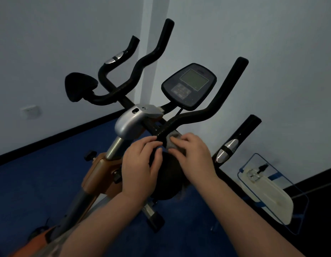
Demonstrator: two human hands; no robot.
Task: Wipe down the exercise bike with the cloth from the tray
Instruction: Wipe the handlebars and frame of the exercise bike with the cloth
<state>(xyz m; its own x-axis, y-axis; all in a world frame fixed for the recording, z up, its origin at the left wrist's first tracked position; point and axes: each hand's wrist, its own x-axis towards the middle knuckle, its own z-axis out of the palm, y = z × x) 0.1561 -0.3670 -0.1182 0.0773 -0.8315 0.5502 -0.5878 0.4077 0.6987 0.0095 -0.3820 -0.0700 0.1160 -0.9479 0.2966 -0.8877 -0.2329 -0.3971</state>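
My right hand (193, 154) pinches the small grey cloth (174, 143) against the black foam-covered handlebar (190, 117) of the exercise bike (131, 121), just below the grey plastic clamp housing at the stem. Fingers and thumb curl round the bunched fabric, with only a little of it showing between them. My left hand (142, 164) lies beside it, fingers bent over the dark rounded pad under the bar, and its fingertips touch the bar right next to the cloth; whether it truly grips or merely steadies, I cannot tell.

The cloth looks thin, soft and light. I judge it will crumple and slide inside my fingers unless I keep it folded into a wad and press with the flat of them. The foam sleeve probably drags on fabric, so short strokes along the bar should suit better than long pulls. The glossy black console (188, 86) with its pale screen sits above the bar, and I expect it needs a lighter touch. The clear tray (298, 191) with blue edging lies on the floor to my right, against the wall.
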